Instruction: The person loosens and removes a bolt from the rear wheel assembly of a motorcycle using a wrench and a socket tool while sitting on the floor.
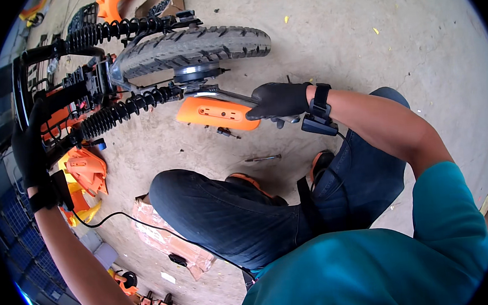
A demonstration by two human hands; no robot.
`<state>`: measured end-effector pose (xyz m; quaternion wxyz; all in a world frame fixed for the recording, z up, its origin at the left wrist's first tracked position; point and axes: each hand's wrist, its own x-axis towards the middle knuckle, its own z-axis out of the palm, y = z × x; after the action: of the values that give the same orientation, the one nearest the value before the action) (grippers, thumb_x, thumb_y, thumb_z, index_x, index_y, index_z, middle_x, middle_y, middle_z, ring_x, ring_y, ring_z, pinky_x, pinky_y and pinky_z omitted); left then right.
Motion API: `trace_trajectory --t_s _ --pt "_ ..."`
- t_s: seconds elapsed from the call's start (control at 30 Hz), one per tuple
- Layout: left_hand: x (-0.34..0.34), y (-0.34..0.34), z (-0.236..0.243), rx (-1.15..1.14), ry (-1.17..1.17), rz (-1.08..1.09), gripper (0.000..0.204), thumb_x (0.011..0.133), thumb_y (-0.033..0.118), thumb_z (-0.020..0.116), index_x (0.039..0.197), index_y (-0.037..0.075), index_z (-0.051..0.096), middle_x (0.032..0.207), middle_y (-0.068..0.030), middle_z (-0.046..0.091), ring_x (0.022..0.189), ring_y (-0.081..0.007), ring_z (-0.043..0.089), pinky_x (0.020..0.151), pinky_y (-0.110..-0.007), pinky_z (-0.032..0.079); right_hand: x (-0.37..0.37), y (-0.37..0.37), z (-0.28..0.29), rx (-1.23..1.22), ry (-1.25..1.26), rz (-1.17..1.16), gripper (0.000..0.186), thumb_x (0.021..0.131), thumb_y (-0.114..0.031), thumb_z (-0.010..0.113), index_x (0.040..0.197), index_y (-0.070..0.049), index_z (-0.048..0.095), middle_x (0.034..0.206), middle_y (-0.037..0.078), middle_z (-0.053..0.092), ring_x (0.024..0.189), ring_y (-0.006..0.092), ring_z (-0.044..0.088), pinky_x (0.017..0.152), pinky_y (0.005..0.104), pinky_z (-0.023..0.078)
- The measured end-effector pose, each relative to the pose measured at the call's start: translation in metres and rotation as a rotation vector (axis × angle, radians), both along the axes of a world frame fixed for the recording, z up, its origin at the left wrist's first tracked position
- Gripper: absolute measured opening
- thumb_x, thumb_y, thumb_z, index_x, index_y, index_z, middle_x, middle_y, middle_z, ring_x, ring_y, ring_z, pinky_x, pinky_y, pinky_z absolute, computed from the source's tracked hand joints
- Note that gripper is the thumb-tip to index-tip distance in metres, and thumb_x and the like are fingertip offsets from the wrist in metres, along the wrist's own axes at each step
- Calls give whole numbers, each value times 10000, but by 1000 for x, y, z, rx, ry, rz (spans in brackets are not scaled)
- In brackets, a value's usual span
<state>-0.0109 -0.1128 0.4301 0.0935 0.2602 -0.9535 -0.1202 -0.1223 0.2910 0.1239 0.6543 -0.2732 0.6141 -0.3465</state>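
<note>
My right hand [279,100], in a black glove, is closed around the end of a grey metal bar [234,96] that looks like a wrench handle. The bar's other end reaches the wheel hub [196,71], where the lower shock absorber [129,109] ends. An orange plastic cover [215,113] lies just below the bar, its end against my right fingers; whether they grip it too I cannot tell. My gloved left hand [28,147] is wrapped around the black tube frame [20,93] of the wheeled machine. Its treaded tire [201,46] points right.
A slim metal tool [263,158] and a small black part [228,132] lie on the concrete floor. Orange plastic pieces [87,167], flattened cardboard [167,233] and an open box [160,1] surround the machine. A black cable [146,222] runs from my left wrist to my waist.
</note>
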Motion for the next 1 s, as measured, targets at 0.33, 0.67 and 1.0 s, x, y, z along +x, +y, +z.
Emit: trace_trajectory --t_s 0.33,0.67,1.0 --pt "-11 -16 -18 -120 -35 -238 341 934 246 589 1189 25 635 1053 -93 694 976 -158 647 848 -291 478 75 -45 59 -121 -1075 -861 251 873 -233 669 981 -33 564 820 96 624 672 221 642 655 430 584" --pt "-10 1 -25 -110 1 -196 337 915 230 605 1171 14 641 1034 -85 696 941 -151 649 829 -292 478 146 -191 81 -156 -691 -1204 458 899 -321 614 1064 8 342 843 204 602 630 330 626 550 404 510" --pt "-6 8 -23 86 32 4 308 930 150 555 1213 52 628 1035 -114 693 931 -165 659 822 -297 484 181 -303 30 -82 -491 -1352 395 942 -385 554 1003 -36 381 771 99 590 600 154 603 483 271 533"
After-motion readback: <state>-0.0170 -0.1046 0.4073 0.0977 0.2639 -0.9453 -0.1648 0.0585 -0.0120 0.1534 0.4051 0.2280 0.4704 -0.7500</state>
